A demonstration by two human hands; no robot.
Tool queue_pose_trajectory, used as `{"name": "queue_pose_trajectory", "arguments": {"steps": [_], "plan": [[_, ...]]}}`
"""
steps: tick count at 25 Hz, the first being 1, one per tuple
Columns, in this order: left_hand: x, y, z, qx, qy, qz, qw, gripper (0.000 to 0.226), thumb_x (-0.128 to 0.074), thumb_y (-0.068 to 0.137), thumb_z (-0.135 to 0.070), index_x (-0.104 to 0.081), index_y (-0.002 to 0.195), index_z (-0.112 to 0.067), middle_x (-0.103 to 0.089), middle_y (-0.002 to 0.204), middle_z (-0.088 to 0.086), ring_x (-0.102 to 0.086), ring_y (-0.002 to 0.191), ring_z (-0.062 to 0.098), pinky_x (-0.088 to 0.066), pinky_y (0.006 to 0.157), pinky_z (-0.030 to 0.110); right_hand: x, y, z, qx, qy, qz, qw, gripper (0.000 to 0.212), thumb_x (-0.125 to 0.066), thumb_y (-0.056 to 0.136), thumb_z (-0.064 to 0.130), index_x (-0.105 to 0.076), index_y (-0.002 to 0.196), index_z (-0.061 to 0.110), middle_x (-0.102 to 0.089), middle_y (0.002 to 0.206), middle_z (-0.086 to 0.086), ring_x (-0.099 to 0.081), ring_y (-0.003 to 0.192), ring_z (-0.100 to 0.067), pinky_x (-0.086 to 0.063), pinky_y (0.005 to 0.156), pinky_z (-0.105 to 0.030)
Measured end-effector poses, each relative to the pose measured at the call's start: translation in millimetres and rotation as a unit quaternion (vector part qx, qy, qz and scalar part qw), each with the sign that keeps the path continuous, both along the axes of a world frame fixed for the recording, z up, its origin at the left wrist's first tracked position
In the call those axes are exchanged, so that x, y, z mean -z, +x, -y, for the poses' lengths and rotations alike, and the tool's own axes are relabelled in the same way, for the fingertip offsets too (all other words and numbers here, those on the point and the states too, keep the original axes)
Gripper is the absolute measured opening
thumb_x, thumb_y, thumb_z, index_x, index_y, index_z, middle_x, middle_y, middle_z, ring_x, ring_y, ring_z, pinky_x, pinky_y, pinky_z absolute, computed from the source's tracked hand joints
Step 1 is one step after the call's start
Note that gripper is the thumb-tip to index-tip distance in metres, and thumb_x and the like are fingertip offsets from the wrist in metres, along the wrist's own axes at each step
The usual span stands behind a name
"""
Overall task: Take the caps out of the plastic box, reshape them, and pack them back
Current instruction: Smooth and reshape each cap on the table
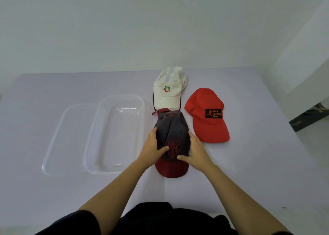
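I've got left hand (154,146) & right hand (193,152) cupping the dark cap (171,136) crown either side to round it out, w/ white cap (168,90) far, red cap (207,115) right, plastic box (115,133) left sitting empty for repacking.

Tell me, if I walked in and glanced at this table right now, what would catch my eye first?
Probably the bright red cap with its black patch, lying at the right of the pale table. Next, the left hand and right hand cupping the sides of a dark grey cap with a maroon brim in the middle, a cream cap lying just beyond it. At the left, the clear plastic box holds no caps.
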State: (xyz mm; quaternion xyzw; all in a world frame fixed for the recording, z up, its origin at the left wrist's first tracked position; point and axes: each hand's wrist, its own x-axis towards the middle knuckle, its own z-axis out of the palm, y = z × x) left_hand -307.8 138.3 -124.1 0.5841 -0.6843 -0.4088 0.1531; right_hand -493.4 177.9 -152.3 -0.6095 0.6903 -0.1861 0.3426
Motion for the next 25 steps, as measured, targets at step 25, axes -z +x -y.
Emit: {"name": "queue_pose_trajectory", "arguments": {"steps": [25], "plan": [[67,-7,-71,0.113,-0.006,0.18,0.977,0.081,-0.033,0.098,-0.043,0.026,0.139,-0.006,0.02,0.156,0.019,0.005,0.148,0.028,-0.02,0.117,0.034,55,23,-50,-0.015,-0.007,-0.209,0.978,0.074,-0.044,0.088,0.007,0.007,0.142,0.0,-0.011,0.155,-0.023,-0.018,0.144,-0.033,-0.022,0.114,-0.044]]}}
